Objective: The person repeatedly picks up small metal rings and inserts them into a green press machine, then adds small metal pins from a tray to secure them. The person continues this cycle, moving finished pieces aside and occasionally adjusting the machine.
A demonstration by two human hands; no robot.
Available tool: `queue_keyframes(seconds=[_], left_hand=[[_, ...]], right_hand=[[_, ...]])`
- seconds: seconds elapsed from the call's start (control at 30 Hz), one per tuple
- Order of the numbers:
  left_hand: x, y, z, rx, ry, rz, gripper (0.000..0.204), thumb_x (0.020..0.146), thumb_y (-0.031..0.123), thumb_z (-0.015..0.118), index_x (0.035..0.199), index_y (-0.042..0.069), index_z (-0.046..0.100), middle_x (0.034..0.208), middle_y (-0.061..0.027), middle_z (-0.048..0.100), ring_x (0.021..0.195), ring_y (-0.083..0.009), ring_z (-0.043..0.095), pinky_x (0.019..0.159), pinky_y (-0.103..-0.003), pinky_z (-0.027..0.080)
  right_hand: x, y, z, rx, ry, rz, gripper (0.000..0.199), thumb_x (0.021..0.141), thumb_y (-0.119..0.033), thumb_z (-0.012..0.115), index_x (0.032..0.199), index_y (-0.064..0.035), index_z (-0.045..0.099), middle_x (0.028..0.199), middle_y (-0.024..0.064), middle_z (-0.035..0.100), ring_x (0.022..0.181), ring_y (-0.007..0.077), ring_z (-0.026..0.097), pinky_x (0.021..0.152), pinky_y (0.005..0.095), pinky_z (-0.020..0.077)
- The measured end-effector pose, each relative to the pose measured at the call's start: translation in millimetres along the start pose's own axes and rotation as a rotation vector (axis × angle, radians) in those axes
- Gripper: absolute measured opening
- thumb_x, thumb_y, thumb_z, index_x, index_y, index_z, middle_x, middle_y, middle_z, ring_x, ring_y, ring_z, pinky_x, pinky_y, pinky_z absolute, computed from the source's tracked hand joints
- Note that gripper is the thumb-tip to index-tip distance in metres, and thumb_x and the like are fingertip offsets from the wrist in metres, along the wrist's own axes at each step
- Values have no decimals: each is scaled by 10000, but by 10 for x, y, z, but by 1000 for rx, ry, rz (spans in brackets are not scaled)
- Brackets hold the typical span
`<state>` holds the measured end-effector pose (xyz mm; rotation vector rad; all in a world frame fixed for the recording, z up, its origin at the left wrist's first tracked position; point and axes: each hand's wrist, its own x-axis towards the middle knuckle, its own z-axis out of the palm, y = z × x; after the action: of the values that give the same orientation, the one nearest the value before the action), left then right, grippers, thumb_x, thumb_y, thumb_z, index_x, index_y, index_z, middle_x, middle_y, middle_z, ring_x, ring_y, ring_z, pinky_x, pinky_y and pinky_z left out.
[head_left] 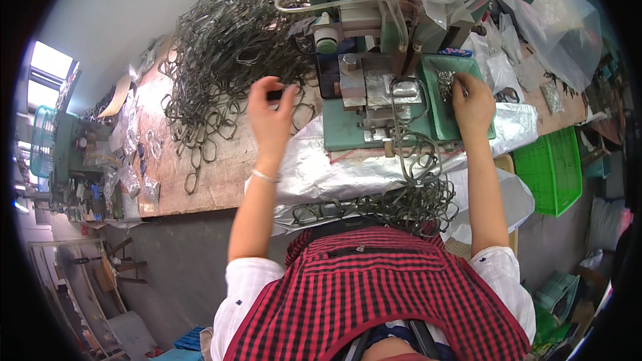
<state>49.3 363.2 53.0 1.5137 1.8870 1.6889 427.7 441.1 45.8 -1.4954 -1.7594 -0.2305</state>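
Note:
My left hand (271, 119) hovers above the table, left of the press. Its thumb and fingers are curled but apart, slightly blurred, with no held thing visible. My right hand (473, 103) reaches into a green tray (445, 126), fingers bent down together at small shiny metal pieces (444, 84); whatever is between the fingertips is hidden. Between my hands stands a green bench press (341, 128) with a metal work block (394, 90). Several dark ring-shaped bands (401, 154) loop around its front and hang down to a tangle (418, 204) near my apron.
A big heap of dark linked loops (234, 47) covers the table (221, 177) at the back left. Silvery sheeting (314, 174) lies along the front edge. A bright green basket (550, 170) stands right of the table, and clear plastic bags (558, 20) lie behind.

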Motion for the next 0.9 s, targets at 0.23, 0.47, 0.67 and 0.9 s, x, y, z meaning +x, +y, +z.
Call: queue_keyframes(seconds=[0.23,0.47,0.67,0.9], left_hand=[[471,-205,-640,862,-964,931,129,709,67,703,803,139,755,1598,-62,465,1316,-256,530,1283,-442,274],[419,-221,-805,509,-737,446,149,801,-23,738,904,83,756,1425,-76,644,1100,-229,659,1083,-373,497],[230,-79,-637,-457,-140,-145,144,1106,149,503,1147,21,555,1119,-117,691,1001,-205,698,799,-390,658],[282,1469,-206,-830,-217,326,221,1119,213,462,1150,0,510,1093,-181,650,963,-269,706,797,-453,666]], right_hand=[[113,9,62,300,-85,182,114,877,-139,720,950,-58,750,883,92,750,797,252,715,731,368,545],[-58,-312,-420,709,-214,499,173,889,-106,745,1038,-21,768,894,60,759,815,105,683,771,276,534],[336,-1027,-527,916,-255,194,222,840,-96,767,1045,-16,733,910,34,739,861,142,678,822,297,526],[297,-1242,-410,1243,-246,400,528,795,-56,803,1277,-9,595,878,29,709,868,89,645,839,253,492]])
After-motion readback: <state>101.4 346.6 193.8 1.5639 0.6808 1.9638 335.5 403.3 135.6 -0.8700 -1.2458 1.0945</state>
